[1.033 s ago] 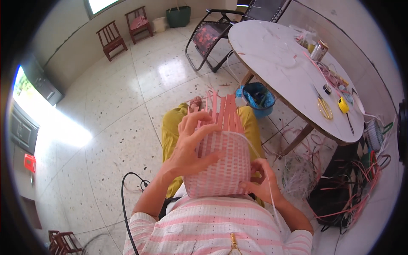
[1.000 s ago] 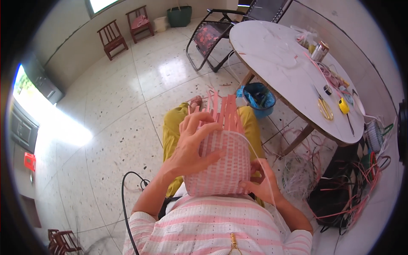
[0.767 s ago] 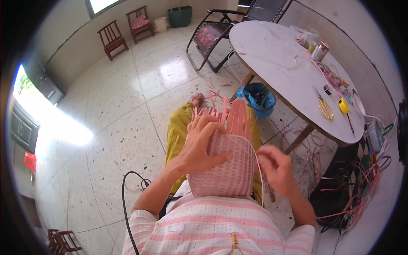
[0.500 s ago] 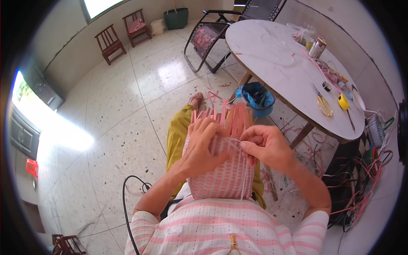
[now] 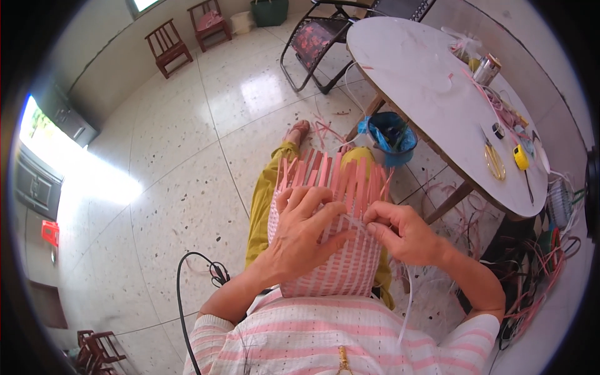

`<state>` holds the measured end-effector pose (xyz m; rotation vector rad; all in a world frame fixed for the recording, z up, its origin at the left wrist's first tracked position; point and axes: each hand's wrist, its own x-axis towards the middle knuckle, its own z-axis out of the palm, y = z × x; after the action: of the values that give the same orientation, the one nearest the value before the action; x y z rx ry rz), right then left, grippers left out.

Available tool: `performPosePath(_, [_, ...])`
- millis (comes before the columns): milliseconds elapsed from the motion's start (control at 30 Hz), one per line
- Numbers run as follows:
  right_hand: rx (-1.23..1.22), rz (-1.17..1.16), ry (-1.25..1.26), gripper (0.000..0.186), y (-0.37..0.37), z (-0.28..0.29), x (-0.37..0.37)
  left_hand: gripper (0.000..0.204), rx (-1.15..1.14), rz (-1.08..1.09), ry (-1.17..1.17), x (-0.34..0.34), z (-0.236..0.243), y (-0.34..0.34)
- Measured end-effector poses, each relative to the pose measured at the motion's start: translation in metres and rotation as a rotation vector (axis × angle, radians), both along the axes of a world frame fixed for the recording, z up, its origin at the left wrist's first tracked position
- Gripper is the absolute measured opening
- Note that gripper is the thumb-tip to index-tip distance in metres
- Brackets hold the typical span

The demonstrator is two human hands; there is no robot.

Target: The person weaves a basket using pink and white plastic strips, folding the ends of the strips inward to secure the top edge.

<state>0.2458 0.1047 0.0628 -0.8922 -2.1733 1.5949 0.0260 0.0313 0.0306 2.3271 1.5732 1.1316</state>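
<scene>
On my lap rests a partly woven basket (image 5: 340,265) of pink and white plastic strips, its loose pink strip ends (image 5: 357,178) standing up along the far edge. My left hand (image 5: 305,226) grips the basket's upper left side, its fingers bent over the weave and its thumb on the face toward me. At the upper right edge, my right hand (image 5: 403,232) is closed in a pinch on a thin white strip (image 5: 409,290), whose tail hangs below the hand toward my shirt. The strip's exact spot between the fingertips is partly hidden.
At the right stands an oval white table (image 5: 419,69) with scissors (image 5: 494,161), a yellow tape measure (image 5: 520,156) and a can (image 5: 487,70). Beneath its edge is a blue-lined bin (image 5: 392,139). Loose strips (image 5: 544,269) lie at the right; a folding chair (image 5: 312,44) stands ahead.
My right hand has moved slightly right and down along the basket edge, and the white strip's tail has swung out to the right. The left hand stays on the basket; the view has shifted.
</scene>
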Motion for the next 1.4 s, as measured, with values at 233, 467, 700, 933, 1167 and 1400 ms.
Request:
performPosePath(233, [-0.152,0.049,0.062,0.004,0.015,-0.008,0.009,0.041,-0.111,-0.065,-0.007,-0.006,0.002,0.010])
performPosePath(467, [-0.317,0.046,0.012,0.004,0.015,-0.001,0.014,0.029,-0.007,-0.085,-0.041,-0.001,0.000,0.015])
performPosePath(700, [-0.461,-0.010,0.053,0.008,0.006,-0.013,0.032,0.032,-0.006,-0.054,-0.066,0.018,-0.011,0.011])
performPosePath(933, [-0.512,-0.001,0.101,0.009,0.009,-0.024,0.040,0.019,-0.022,-0.106,-0.058,0.018,-0.016,0.015])
performPosePath(1167, [-0.479,0.033,0.128,0.011,0.013,-0.027,0.042,0.016,-0.015,-0.108,-0.033,0.018,-0.019,0.015])
performPosePath(1400, [-0.435,0.091,0.119,0.014,0.014,-0.029,0.044,0.016,-0.025,-0.133,-0.036,0.018,-0.018,0.010])
